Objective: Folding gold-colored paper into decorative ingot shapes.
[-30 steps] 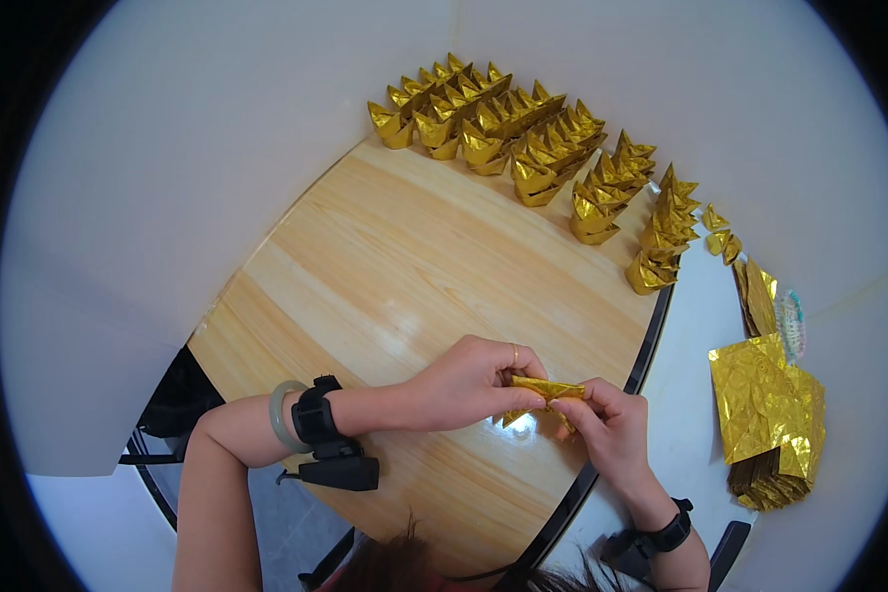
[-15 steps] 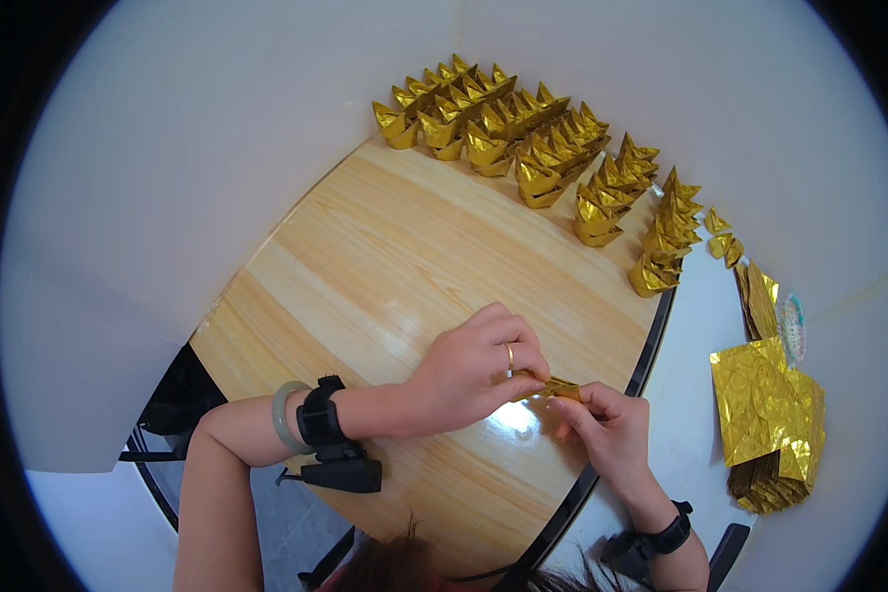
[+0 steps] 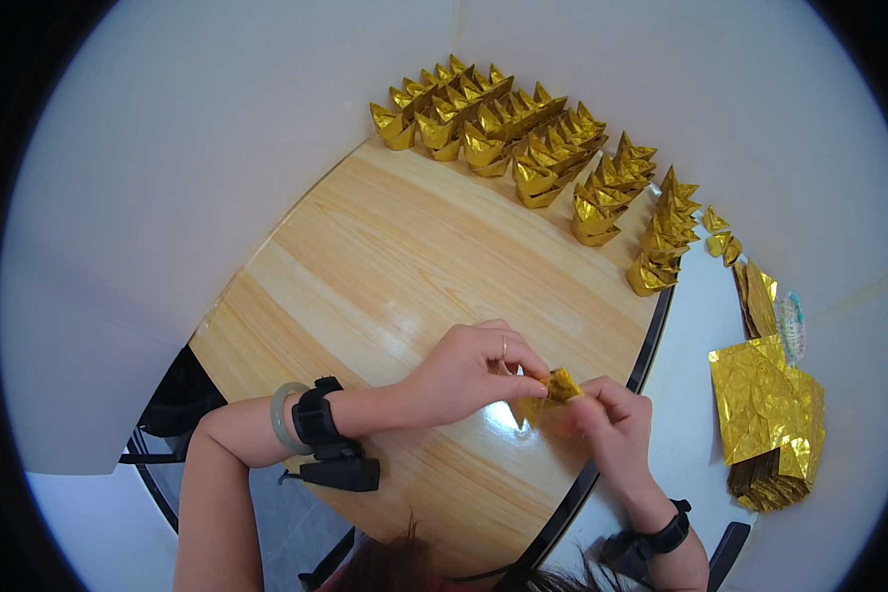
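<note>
Your left hand (image 3: 464,373) pinches the gold foil piece (image 3: 562,385); your right hand (image 3: 617,432), blurred, is at its right end, grip unclear. Uneven pulling could tear it.

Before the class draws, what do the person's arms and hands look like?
The left hand wears a gold ring, with a pale bangle, a black strap and a boxy black device at the wrist. The right hand has a black band and dark device at its wrist. The forearms are otherwise bare.
</note>
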A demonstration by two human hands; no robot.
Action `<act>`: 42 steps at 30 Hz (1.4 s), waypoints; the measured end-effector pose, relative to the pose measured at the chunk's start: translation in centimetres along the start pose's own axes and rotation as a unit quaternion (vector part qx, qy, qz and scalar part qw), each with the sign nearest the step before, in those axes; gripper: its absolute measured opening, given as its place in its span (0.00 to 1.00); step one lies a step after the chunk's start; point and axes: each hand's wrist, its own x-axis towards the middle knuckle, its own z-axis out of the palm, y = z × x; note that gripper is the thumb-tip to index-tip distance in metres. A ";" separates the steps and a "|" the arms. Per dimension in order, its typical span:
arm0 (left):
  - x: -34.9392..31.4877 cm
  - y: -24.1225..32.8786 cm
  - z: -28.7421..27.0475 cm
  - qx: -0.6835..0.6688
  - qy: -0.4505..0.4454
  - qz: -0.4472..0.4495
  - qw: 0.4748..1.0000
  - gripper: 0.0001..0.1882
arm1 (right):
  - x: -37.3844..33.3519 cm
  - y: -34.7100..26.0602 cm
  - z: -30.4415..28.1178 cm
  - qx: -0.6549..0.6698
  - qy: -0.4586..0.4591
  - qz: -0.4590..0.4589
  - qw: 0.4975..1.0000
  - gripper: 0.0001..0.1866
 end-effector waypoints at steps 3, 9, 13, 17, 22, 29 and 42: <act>0.3 -0.1 0.1 -0.214 -0.027 -0.155 0.964 0.08 | 0.3 1.2 -0.8 0.278 -0.055 0.059 0.957 0.23; 0.5 0.3 0.0 -0.327 -0.040 -0.237 0.914 0.09 | 0.6 -0.3 0.5 0.503 -0.102 0.161 0.843 0.21; 0.4 -0.4 0.1 -0.415 -0.058 -0.217 0.882 0.09 | 0.6 0.4 0.1 0.504 -0.115 0.175 0.838 0.22; 0.4 -0.7 0.1 -0.371 -0.085 -0.210 0.901 0.10 | 0.6 0.8 0.0 0.512 -0.135 0.155 0.834 0.21; 0.5 -0.2 0.0 -0.393 -0.081 -0.257 0.879 0.10 | 0.8 0.8 0.0 0.534 -0.153 0.156 0.817 0.17; 0.4 -0.3 0.4 -0.436 -0.098 -0.266 0.854 0.12 | 0.6 0.6 0.3 0.537 -0.132 0.174 0.815 0.11; 0.2 -0.9 0.3 -0.521 -0.151 -0.259 0.799 0.12 | 0.5 0.7 -0.1 0.633 -0.156 0.210 0.729 0.09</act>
